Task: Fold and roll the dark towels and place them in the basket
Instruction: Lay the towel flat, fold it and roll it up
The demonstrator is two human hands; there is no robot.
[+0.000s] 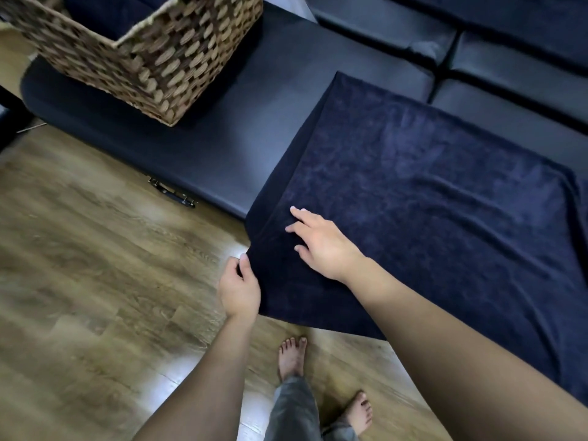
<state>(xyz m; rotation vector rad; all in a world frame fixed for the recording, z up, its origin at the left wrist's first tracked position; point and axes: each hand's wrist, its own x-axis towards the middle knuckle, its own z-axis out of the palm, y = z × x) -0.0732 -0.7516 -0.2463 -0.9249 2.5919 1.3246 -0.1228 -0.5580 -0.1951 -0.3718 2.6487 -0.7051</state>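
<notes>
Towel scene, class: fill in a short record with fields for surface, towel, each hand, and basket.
surface: dark couch
towel: dark towel spread flat, near edge hanging over the seat front
left hand: left hand pinches the towel's hanging corner
right hand: right hand rests on the towel, fingers spread
basket: woven basket on the couch, dark cloth inside

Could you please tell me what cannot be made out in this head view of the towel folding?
- Basket contents: the near wall hides most of the inside and the top edge crops it; only dark cloth shows.
- Left hand fingertips: hidden behind the towel edge that it pinches.
- Towel's right side: cut off by the frame edge.
- Towel under the right hand: layer count unclear, dark cloth.
</notes>
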